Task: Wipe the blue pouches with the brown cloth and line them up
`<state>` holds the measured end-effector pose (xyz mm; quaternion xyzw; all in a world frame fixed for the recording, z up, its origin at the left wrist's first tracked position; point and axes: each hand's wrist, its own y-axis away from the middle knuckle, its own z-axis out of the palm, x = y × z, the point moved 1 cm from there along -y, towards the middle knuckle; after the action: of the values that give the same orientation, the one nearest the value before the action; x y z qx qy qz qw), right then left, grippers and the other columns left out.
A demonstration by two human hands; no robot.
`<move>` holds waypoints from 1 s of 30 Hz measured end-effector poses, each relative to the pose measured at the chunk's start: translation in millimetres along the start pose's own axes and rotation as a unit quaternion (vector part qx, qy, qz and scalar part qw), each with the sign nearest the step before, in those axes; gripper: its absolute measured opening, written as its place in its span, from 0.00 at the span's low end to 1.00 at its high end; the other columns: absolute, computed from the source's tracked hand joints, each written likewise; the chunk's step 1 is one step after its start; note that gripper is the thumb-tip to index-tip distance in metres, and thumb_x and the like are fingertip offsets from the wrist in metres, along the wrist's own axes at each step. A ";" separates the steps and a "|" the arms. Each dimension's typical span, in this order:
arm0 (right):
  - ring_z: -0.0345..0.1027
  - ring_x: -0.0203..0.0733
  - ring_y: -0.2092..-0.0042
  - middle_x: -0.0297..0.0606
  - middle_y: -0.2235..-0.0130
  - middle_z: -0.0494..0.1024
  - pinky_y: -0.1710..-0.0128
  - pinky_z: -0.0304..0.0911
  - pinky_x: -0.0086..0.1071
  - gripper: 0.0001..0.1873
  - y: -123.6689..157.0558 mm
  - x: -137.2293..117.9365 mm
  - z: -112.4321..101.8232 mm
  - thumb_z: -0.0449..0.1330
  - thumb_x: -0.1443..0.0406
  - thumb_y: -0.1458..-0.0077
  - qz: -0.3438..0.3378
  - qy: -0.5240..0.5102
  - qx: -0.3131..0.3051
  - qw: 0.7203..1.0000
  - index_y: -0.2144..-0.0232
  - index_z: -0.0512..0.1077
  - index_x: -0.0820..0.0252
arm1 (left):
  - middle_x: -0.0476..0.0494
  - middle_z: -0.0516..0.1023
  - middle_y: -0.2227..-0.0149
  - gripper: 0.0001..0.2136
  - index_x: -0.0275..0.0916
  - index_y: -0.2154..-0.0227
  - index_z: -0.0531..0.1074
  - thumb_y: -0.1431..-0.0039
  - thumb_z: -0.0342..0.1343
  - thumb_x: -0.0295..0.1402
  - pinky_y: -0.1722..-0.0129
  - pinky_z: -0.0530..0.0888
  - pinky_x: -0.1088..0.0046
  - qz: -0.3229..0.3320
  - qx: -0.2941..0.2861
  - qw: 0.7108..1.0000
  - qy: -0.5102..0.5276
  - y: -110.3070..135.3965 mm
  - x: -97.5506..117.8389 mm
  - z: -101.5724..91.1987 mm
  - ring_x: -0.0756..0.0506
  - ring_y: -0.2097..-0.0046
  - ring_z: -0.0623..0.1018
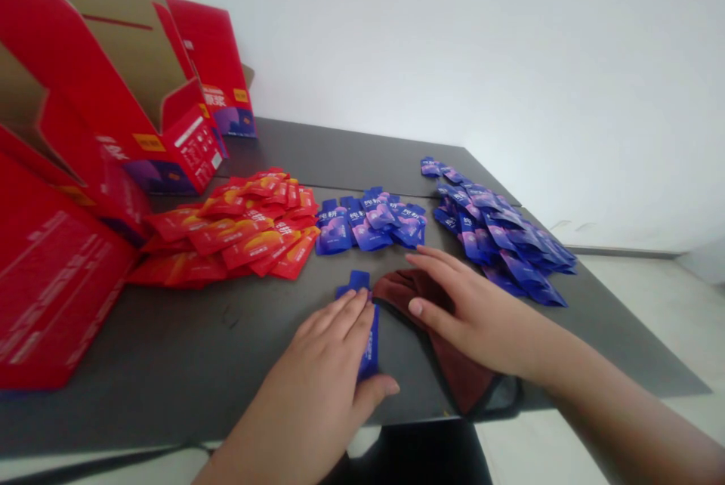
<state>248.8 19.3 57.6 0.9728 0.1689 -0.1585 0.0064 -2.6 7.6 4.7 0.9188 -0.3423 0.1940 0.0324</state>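
My left hand [331,353] lies flat, fingers stretched, on a blue sachet [362,319] at the near edge of the dark table [186,349]. My right hand [470,307] rests flat with fingers spread on a dark red cloth [453,364] just right of that sachet. Beyond the hands lies a small group of blue sachets [371,220]. A larger heap of blue sachets [498,232] spreads to the right. A pile of red sachets [238,232] lies to the left.
Open red cardboard boxes [107,115] stand at the back left, and a flat red box [50,281] sits at the left edge. A white wall rises behind the table. Pale floor [651,304] shows on the right.
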 end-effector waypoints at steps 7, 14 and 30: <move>0.74 0.58 0.43 0.48 0.40 0.77 0.42 0.69 0.57 0.17 3.8 -7.1 27.5 0.57 0.65 0.30 -0.026 0.083 0.021 0.996 0.41 0.75 0.53 | 0.27 0.47 0.21 0.47 0.31 0.24 0.55 0.38 0.67 0.50 0.29 0.66 0.43 -0.075 0.007 0.997 0.034 -16.9 3.6 5.6 0.27 0.24 0.60; 0.75 0.44 0.47 0.38 0.44 0.78 0.44 0.70 0.40 0.23 1.5 -19.6 12.5 0.56 0.73 0.32 -0.066 -0.104 0.007 0.992 0.40 0.73 0.47 | 0.29 0.61 0.24 0.50 0.33 0.24 0.54 0.42 0.68 0.52 0.27 0.63 0.41 -0.072 0.024 0.997 0.009 -4.1 -24.8 -2.0 0.28 0.24 0.61; 0.67 0.49 0.53 0.38 0.57 0.74 0.49 0.61 0.46 0.06 -22.0 -52.1 41.2 0.63 0.64 0.32 -0.109 -0.049 -0.059 0.991 0.65 0.75 0.55 | 0.34 0.61 0.24 0.46 0.34 0.24 0.52 0.38 0.64 0.47 0.25 0.57 0.45 -0.028 0.015 0.999 0.024 -9.6 -20.1 -4.0 0.33 0.24 0.62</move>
<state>182.4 20.4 35.5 0.9376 0.2821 -0.1955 0.0552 -11.7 28.1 1.5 0.9235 -0.3124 0.2202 0.0323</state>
